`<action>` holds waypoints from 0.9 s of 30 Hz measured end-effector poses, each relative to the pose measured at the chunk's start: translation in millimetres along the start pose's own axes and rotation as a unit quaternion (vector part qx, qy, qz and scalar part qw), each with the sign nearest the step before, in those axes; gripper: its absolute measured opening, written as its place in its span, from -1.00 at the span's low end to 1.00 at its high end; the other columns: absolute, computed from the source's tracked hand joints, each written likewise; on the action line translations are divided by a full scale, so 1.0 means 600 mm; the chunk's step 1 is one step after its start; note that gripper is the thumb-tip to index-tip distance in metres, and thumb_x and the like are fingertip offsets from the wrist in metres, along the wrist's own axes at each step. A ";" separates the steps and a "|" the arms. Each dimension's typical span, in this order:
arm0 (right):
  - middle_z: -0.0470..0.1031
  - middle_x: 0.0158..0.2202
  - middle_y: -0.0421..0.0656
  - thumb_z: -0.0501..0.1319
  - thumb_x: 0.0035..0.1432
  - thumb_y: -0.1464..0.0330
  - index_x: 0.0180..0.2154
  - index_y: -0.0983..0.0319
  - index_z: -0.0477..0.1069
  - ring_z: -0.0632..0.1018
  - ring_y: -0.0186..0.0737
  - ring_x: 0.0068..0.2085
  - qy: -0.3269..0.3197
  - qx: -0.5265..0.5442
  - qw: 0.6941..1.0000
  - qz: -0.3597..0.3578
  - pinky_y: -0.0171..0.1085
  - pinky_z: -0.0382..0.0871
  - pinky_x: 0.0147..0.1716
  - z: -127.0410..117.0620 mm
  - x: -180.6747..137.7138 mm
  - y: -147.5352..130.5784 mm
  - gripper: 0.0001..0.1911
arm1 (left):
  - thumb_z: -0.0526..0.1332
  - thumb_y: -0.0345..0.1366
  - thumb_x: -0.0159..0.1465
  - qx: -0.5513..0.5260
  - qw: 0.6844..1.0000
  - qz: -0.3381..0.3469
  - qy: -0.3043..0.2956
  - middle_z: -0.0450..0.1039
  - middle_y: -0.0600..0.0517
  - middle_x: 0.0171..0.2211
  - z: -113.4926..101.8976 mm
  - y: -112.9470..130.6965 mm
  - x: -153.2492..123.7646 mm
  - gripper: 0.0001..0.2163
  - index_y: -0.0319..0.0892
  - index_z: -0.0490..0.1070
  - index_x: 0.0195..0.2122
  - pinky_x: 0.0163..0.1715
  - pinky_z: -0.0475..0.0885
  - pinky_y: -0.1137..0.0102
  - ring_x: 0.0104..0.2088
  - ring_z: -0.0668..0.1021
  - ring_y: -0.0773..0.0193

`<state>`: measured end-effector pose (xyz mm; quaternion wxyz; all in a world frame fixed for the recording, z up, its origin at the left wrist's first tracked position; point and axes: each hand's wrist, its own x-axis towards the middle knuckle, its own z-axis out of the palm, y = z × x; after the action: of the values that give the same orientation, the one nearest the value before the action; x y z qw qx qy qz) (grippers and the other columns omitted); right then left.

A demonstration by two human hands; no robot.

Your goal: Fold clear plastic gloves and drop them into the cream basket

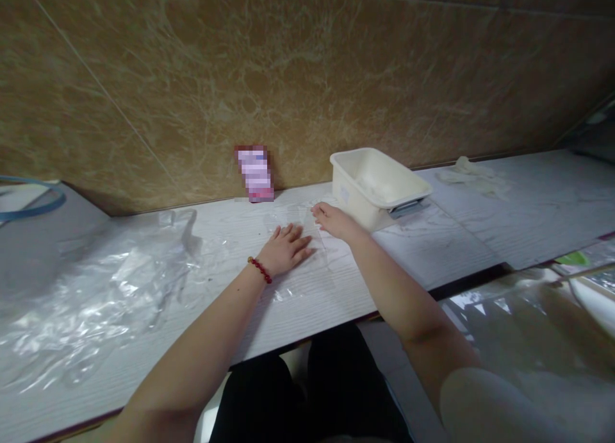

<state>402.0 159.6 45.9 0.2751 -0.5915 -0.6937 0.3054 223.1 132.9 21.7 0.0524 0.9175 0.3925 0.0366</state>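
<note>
A thin clear plastic bag (324,260) lies flat on the white wood-grain table (346,308). Spread open and palm down, my left hand (286,249) presses on the bag; a red bead bracelet (260,270) circles that wrist. At the bag's upper right edge is my right hand (332,220), its fingers curled together in what looks like a pinch on the film. The fingertips are small in view, and the bag's outline is faint. Just behind my right hand stands a cream plastic bin (358,190).
A heap of crumpled clear plastic (110,295) covers the table's left side. A phone (255,174) with a blurred screen leans on the brown marbled wall (288,77). Pale gloves or cloth (473,177) lie at the right. A blue ring (48,206) is at far left.
</note>
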 end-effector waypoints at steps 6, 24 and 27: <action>0.22 0.09 0.05 -0.08 0.19 0.29 0.02 0.35 0.22 0.23 -0.18 0.12 -0.074 -0.205 0.970 -0.107 -0.18 0.05 0.09 -0.001 -0.039 0.003 -0.58 | -0.21 -0.01 0.25 -0.001 1.000 0.022 0.016 0.07 -0.18 0.15 0.002 -0.008 -0.003 -0.50 -0.12 0.14 0.12 0.07 -0.01 0.05 0.14 0.14 0.04; -0.04 0.22 -0.07 -0.16 0.18 0.09 0.17 0.21 0.00 -0.02 -0.02 0.21 -0.111 -0.322 0.928 -0.150 0.08 -0.10 0.10 0.015 -0.090 0.025 -0.42 | -0.23 0.04 0.23 0.027 0.999 0.019 0.033 0.11 -0.15 0.13 0.007 -0.006 -0.011 -0.45 -0.18 0.18 0.08 0.08 0.02 0.08 0.16 0.11 0.04; -0.02 0.21 -0.10 -0.17 0.19 0.10 0.17 0.21 0.01 -0.02 -0.03 0.21 -0.092 -0.323 0.932 -0.138 0.06 -0.09 0.11 -0.001 -0.089 0.029 -0.43 | -0.24 0.04 0.23 0.023 0.999 0.014 0.025 0.13 -0.13 0.12 0.007 -0.010 -0.011 -0.46 -0.14 0.19 0.07 0.08 0.02 0.07 0.15 0.12 0.05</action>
<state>421.9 109.0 32.0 0.0441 -0.5163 -0.8518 0.0771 214.4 131.9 16.7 0.0212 0.9225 0.3819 0.0513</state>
